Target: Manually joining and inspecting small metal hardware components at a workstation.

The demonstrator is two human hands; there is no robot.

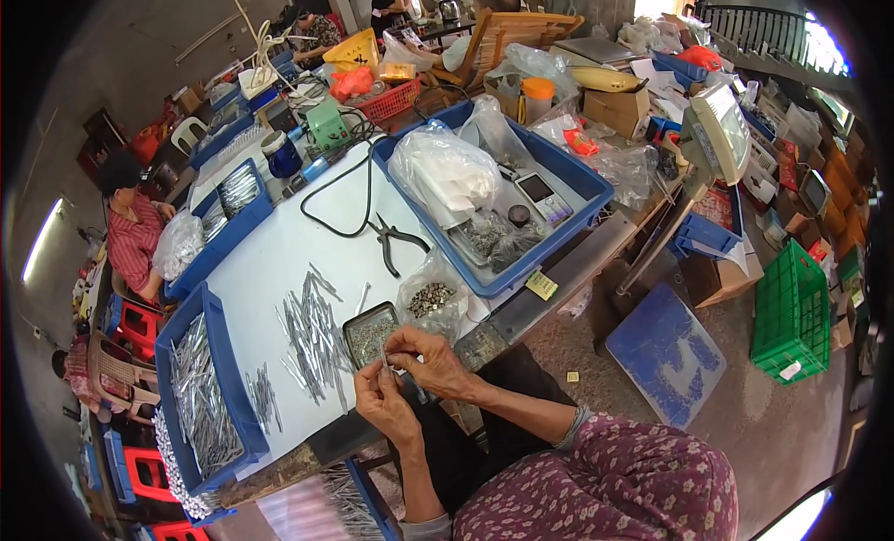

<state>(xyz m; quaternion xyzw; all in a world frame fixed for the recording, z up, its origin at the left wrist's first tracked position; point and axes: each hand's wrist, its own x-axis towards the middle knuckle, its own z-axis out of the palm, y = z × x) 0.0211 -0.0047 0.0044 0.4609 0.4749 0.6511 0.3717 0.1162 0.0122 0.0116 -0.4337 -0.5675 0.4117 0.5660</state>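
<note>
L hand (386, 412) & R hand (435, 364) meet over the near edge of the counter (253, 288), prob. b/c a part this slim needs steadying from both sides. Grip: L thumb & fingers pinched on a thin metal piece (384, 356), R fingertips nipped at its upper end, hardly any gap; exact contact hidden. Just beyond, small tray (345, 336) w/ tiny bits (374, 333), prob. there for short reach; clear bag (453, 319) of small metal parts (431, 300) beside it, likely same reason. To the L, loose metal strips (315, 334) spread out, prob. for easy picking; blue bin (246, 451) w/ more past them. Farther: pliers (386, 236), unheld, handles apart; then big blue tray (535, 264) w/ phone (540, 195) & plastic bags (445, 169), prob. set back out of the way.
</note>
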